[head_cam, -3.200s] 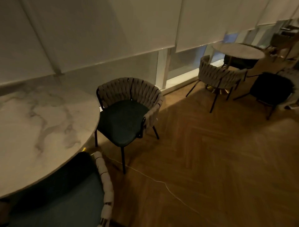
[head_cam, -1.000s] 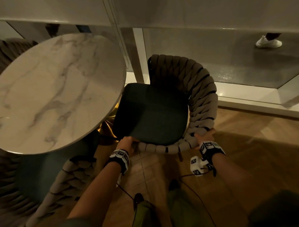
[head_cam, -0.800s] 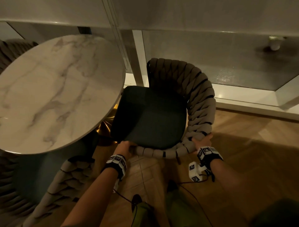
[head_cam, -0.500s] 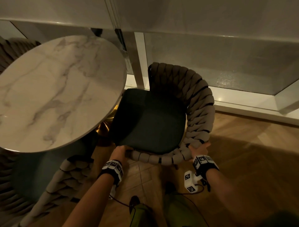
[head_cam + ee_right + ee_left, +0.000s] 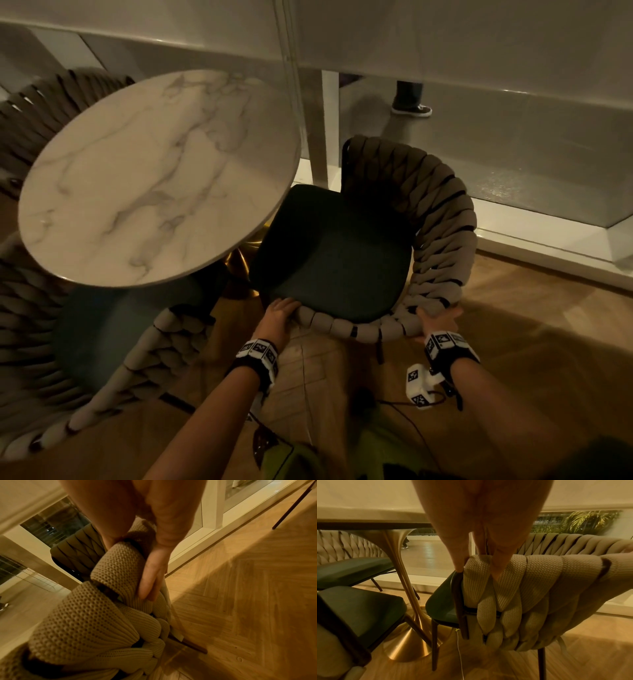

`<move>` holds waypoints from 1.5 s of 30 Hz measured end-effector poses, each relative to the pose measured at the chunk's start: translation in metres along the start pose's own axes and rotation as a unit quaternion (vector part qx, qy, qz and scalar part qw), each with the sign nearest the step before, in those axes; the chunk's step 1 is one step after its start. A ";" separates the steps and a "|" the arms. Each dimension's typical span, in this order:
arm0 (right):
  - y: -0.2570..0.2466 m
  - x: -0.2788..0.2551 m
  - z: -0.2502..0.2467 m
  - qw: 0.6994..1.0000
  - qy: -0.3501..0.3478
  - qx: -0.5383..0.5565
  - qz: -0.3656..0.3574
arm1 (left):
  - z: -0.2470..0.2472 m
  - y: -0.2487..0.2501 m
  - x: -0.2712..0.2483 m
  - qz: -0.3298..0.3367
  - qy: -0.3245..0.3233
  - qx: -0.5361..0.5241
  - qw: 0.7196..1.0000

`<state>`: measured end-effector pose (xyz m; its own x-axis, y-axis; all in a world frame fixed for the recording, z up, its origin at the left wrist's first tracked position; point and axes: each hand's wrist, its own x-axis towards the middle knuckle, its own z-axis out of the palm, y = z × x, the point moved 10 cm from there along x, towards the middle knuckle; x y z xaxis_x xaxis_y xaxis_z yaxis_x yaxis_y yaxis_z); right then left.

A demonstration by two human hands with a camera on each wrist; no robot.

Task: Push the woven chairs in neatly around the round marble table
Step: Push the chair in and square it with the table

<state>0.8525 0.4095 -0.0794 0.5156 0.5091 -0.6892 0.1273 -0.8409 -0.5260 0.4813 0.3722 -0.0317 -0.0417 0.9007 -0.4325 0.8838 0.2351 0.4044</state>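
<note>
both hands' fingers curl over the woven chair back rim beside the marble table.

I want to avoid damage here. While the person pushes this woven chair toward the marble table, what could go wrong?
The chair's leg stands close to the gold table base and may knock it. A thin white cable lies on the floor beside that leg and could get caught. The left hand grips the backrest end, nearest the neighbouring chair.

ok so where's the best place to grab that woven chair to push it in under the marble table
Take the padded top rail of the woven chair, from outside the curved back, hands apart, as the left hand and right hand are now. The open seat front faces the marble table, so that probably steers it straight.
</note>
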 end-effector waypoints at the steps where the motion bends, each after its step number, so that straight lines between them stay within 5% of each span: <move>1: 0.002 0.000 -0.001 1.000 0.001 0.002 0.001 | -0.001 0.000 -0.005 0.002 0.001 -0.010 1.000; 6: 0.007 -0.039 0.004 0.999 -0.044 0.007 -0.021 | -0.013 -0.032 -0.047 -0.015 0.038 -0.068 0.997; 14: 0.051 -0.145 0.047 0.986 -0.061 -0.119 -0.100 | -0.011 -0.233 -0.198 -0.145 0.072 -0.088 0.983; 20: 0.106 -0.250 0.159 0.983 -0.087 -0.117 -0.114 | -0.023 -0.390 -0.334 -0.202 0.092 -0.096 0.970; 26: 0.121 -0.377 0.306 0.958 -0.193 -0.158 -0.145 | -0.079 -0.516 -0.407 -0.257 0.139 -0.100 0.951; 33: 0.130 -0.466 0.441 0.942 -0.239 -0.177 -0.157 | -0.135 -0.595 -0.398 -0.245 0.183 -0.123 0.944; 38: 0.127 -0.479 0.482 0.974 -0.131 -0.152 -0.105 | -0.169 -0.641 -0.356 -0.205 0.190 -0.136 0.950; 45: 0.123 -0.467 0.491 0.974 -0.049 -0.211 -0.064 | -0.228 -0.723 -0.309 -0.208 0.139 -0.123 0.960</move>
<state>0.2114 0.1589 -0.0669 0.3928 0.6122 -0.6863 0.5331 -0.7596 -0.3725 -0.2512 0.0069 -0.0072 -0.5202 0.7653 -0.3790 0.6286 0.6435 0.4367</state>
